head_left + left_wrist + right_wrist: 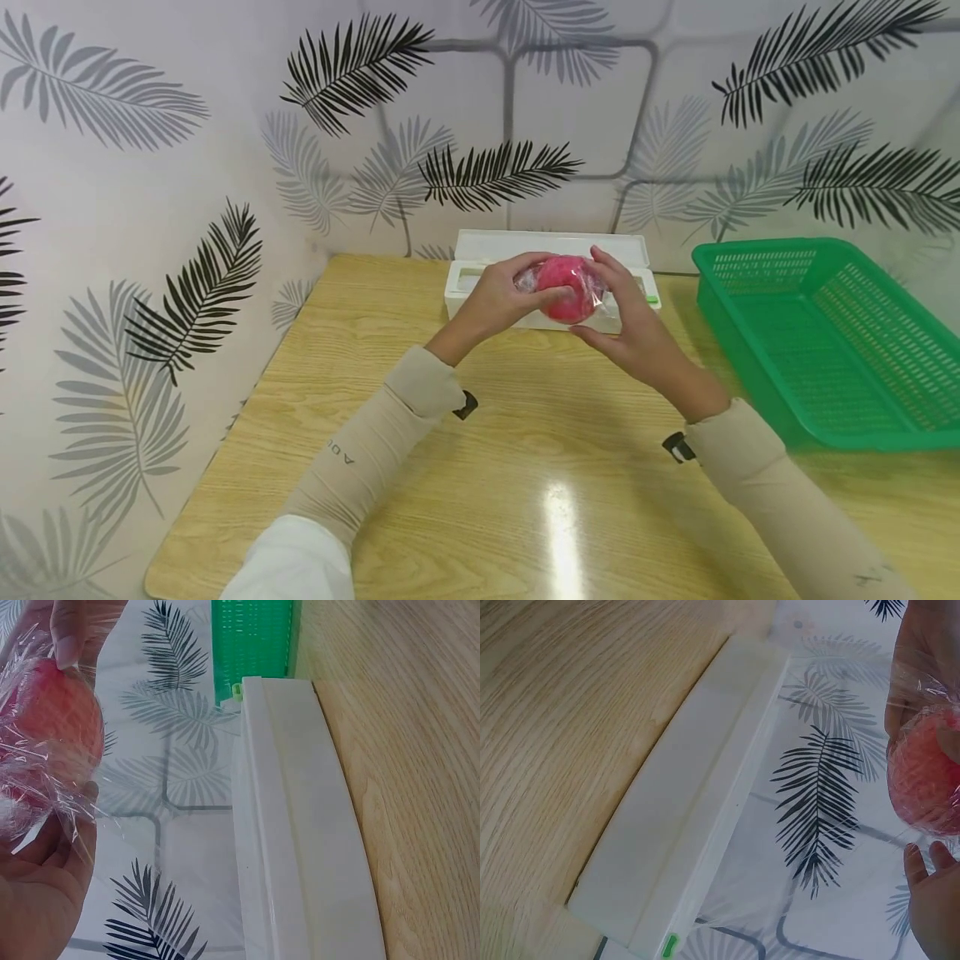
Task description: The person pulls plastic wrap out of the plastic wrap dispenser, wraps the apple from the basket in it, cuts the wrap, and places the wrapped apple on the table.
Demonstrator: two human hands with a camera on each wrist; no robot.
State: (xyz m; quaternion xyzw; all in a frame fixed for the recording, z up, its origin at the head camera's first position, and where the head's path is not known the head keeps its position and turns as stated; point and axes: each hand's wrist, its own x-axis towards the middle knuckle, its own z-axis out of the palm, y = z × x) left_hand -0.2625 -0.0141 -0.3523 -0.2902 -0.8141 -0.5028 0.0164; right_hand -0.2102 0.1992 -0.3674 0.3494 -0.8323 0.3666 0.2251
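A round red thing [562,275], loosely wrapped in crinkled clear cling film [45,772], is held up over a white cling film dispenser [551,247]. My left hand [491,302] grips its left side, the thumb lying across its front. On the other side my right hand [637,337] has its fingers and thumb spread, touching the wrapped thing and the film. In the right wrist view the fingertips [915,862] of that hand show just below the red thing. Whether it is a fruit or a ball I cannot tell through the film.
The long white dispenser stands at the back of the wooden table [480,467], against the patterned wall covering [465,100], its lid raised. A small green slider [651,299] sits at its right end. Further right is a green perforated basket [787,400].
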